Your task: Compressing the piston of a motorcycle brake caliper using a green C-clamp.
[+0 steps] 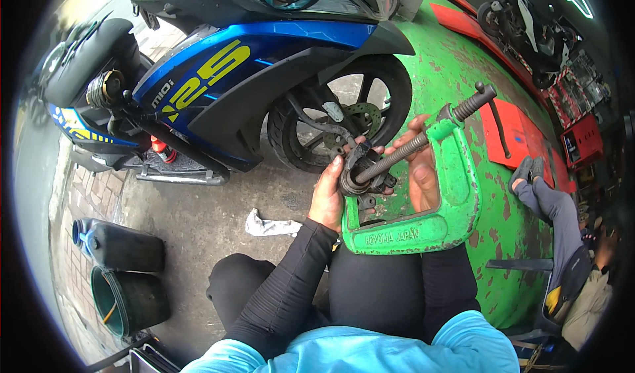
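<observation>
A large green C-clamp (413, 239) with chipped paint and a threaded screw (401, 152) lies across my lap area, tilted, its screw top to the upper right. My right hand (423, 174) is closed on the clamp, partly behind its frame and screw. A dark brake caliper (362, 164) sits inside the clamp's jaws, with the screw's end at its round piston opening. My left hand (326, 198) grips the caliper and the clamp's lower left end. A brake hose (317, 123) runs from the caliper toward the scooter's front wheel (360, 108). Some fingers are hidden behind the parts.
A blue and black scooter (218, 75) stands in front of me. A white cloth (270, 225) lies on the concrete. At left are a dark jug (126, 244) and a bucket (142, 300). Red mats (519, 135) and a person's legs (562, 207) are at right.
</observation>
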{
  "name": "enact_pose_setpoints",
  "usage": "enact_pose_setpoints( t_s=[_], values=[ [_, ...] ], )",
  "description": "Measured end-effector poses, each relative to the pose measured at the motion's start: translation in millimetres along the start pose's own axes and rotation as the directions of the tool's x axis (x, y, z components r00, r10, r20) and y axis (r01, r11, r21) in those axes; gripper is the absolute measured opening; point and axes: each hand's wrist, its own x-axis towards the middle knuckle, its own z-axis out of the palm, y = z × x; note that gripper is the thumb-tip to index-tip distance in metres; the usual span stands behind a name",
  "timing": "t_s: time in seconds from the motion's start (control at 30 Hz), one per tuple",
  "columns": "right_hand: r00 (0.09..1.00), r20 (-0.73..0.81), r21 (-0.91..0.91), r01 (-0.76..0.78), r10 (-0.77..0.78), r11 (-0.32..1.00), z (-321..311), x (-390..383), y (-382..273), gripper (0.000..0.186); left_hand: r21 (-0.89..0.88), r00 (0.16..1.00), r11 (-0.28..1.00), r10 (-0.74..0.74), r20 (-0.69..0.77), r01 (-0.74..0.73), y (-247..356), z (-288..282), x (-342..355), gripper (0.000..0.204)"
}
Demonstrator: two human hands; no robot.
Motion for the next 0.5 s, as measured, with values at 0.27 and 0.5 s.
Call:
enact_pose_setpoints(
  t_s=[0.27, 0.5],
  values=[
    [0.996, -0.061, 0.024, -0.063, 0.065, 0.998, 14.9, -8.4, 6.2, 0.024, 0.25, 0.993, 0.962, 0.119, -0.021, -0.11, -8.5, -9.2, 4.3, 0.068],
    [0.991, 0.019, -0.041, -0.129, 0.129, 0.991, 14.2, -2.9, 10.6, 0.045, 0.179, 0.99, 0.979, 0.114, -0.081, -0.098, -15.1, -21.7, 2.2, 0.063]
  ],
)
